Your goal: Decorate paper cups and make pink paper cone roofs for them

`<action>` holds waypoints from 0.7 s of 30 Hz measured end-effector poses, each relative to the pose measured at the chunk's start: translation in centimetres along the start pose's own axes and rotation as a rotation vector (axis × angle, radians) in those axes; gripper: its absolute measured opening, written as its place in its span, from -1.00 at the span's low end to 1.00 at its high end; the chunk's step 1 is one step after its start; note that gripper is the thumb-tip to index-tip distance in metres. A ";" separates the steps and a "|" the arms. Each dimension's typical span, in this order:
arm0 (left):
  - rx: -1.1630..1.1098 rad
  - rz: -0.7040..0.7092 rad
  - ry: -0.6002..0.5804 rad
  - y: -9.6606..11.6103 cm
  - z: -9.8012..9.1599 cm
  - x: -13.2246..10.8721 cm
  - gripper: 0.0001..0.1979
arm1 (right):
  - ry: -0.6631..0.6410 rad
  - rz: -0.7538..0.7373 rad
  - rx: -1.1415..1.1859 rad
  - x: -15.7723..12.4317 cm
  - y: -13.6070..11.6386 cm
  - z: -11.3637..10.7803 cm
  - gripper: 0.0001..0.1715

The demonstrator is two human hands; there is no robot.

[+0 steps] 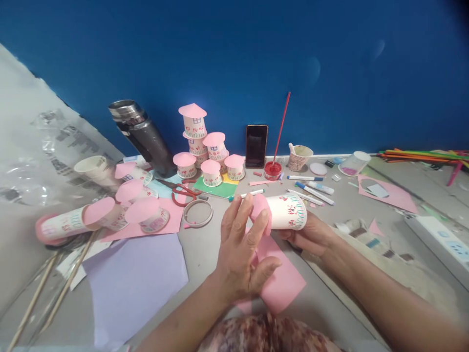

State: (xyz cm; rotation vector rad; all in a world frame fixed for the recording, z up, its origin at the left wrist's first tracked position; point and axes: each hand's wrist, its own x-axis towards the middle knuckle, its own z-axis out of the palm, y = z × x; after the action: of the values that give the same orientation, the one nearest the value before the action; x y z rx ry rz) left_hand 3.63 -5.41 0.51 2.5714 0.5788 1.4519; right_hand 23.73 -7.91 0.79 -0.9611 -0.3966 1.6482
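A white paper cup [288,213] with red flowers and green grass drawn on it lies sideways in the air, its wide end toward the right. My right hand [309,232] grips it at that wide end; some of the fingers are hidden behind or within the cup. At its narrow end sits a pink paper cone [261,213]. My left hand [244,249] rests its outstretched fingers against this cone, with the thumb apart. Beneath my hands lies a sheet of pink paper [280,278] on the table.
Decorated cups with pink cone roofs [194,122] are stacked near the blue wall; others lie at left. A dark thermos [148,142], red-handled pliers [185,193], a tape roll [198,213], a phone [256,146], several markers [315,193] and a power strip [443,239] surround the work area.
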 end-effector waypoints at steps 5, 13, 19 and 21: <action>0.013 -0.015 -0.019 0.0 0.0 -0.1 -0.24 | -0.011 -0.001 0.011 -0.1 0.2 0.2 -0.50; -0.015 -0.013 -0.015 0.1 -0.1 0.0 -0.20 | -0.024 -0.029 0.064 0.1 0.2 -0.4 -0.57; -0.308 -0.260 -0.064 0.7 -0.1 -0.4 -0.17 | -0.040 -0.117 0.157 -0.1 -0.3 -0.6 -0.50; -0.448 -0.339 -0.110 0.9 -0.1 -0.6 -0.17 | -0.037 -0.138 0.131 -0.2 -0.1 -0.8 -0.48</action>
State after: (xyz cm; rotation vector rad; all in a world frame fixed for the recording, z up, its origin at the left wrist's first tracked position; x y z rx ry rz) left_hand 3.51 -6.46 0.35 2.0726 0.5640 1.1615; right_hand 24.45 -8.24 0.47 -0.7894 -0.3669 1.5481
